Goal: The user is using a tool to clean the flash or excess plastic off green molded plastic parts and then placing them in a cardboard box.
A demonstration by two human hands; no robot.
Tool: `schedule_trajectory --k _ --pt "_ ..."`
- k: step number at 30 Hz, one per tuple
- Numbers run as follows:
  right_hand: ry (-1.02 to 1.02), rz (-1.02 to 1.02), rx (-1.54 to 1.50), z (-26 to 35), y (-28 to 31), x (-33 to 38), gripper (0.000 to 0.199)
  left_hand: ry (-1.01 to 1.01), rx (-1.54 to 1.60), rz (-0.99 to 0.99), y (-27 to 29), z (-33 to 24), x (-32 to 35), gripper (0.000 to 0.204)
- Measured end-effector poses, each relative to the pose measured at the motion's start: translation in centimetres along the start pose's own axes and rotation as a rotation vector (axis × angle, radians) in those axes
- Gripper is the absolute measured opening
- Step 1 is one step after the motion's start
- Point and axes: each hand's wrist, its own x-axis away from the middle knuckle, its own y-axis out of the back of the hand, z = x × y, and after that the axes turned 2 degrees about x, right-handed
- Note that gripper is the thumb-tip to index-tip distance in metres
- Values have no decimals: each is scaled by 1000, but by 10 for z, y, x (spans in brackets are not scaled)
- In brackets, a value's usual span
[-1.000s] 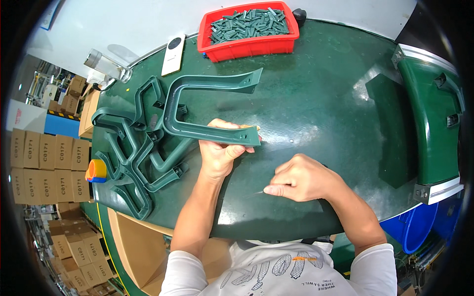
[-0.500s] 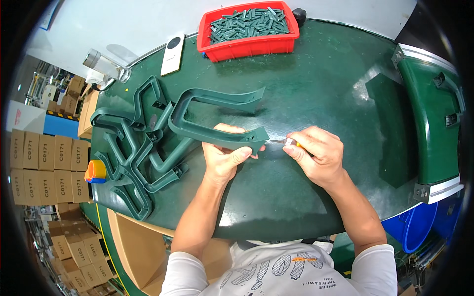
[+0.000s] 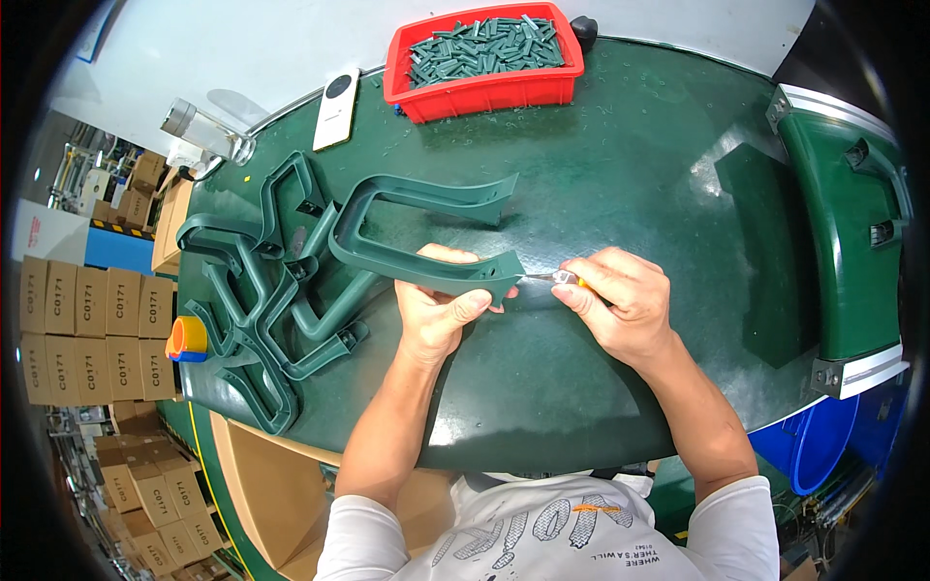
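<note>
My left hand [image 3: 434,315] is closed round the near arm of a green plastic U-shaped handle [image 3: 351,218], whose bend is on the left and whose two ends point right. A small tool with a thin metal blade [image 3: 538,277] and a bit of yellow handle is pinched in my right hand [image 3: 620,300]. The blade's tip meets the end edge of the handle's near arm, just right of my left fingers. Most of the tool's grip is hidden inside my right fist. Several similar green handles [image 3: 254,266] lie piled on the table to the left.
At the back, a red bin [image 3: 484,100] holds many small green pieces. A white phone-like device [image 3: 335,114] and a clear bottle [image 3: 221,136] stand left of it. A yellow tape roll [image 3: 191,335] sits by the left edge; a green panel with metal ends [image 3: 838,242] stands right.
The blade and my right hand have shifted very slightly left along the handle's end. My left hand's hold on the handle looks the same.
</note>
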Motion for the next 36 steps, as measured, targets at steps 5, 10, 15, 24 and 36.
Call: schedule_trajectory --k 5,10,15,24,36 --pt "-17 -25 46 1 0 0 16 10 5 6 0 0 0 39" --pt "-322 -248 86 -14 12 -9 14 -35 4 169 3 4 4 41" --pt "-277 -149 7 -10 9 -5 13 -9 38 198 1 7 5 41" --pt "-266 -140 39 -12 7 -5 13 20 80 236 -2 4 7 41" --pt "-238 -119 64 -14 7 -4 13 23 79 233 -3 3 9 43"
